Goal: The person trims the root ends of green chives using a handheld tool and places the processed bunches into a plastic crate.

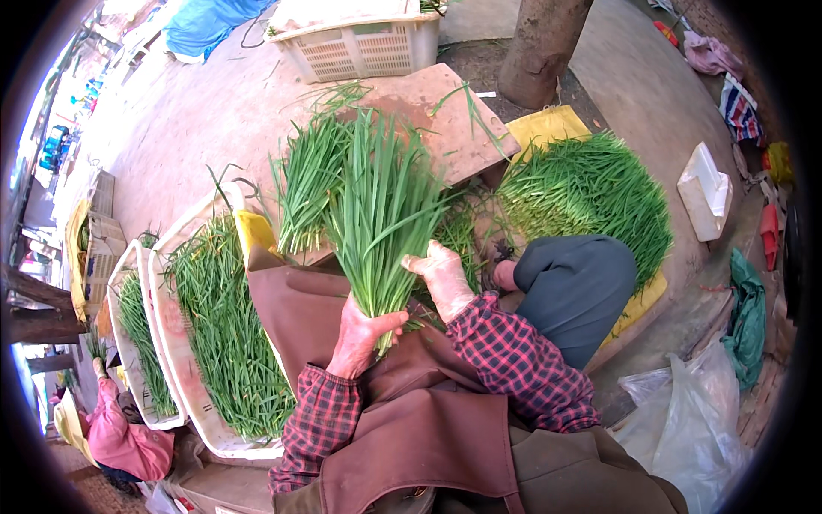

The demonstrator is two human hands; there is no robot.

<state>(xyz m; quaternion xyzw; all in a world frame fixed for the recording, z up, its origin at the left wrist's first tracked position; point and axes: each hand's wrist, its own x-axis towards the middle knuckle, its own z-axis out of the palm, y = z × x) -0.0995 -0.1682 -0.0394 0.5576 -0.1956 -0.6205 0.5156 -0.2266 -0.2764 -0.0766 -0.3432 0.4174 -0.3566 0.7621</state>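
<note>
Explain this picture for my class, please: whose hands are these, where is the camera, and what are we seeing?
There is no robot here: these are a person's bare hands. The single picture comes from a wide fisheye camera on that person's head, looking down, so straight edges bend.

The left hand grips a bunch of long green leaves near its pale base. The right hand is beside the bunch; whether it pinches any leaves is hard to tell.

Ahead, more cut leaves lie on a reddish board. A big green heap sits to the right, and a white crate of greens stands left.
</note>
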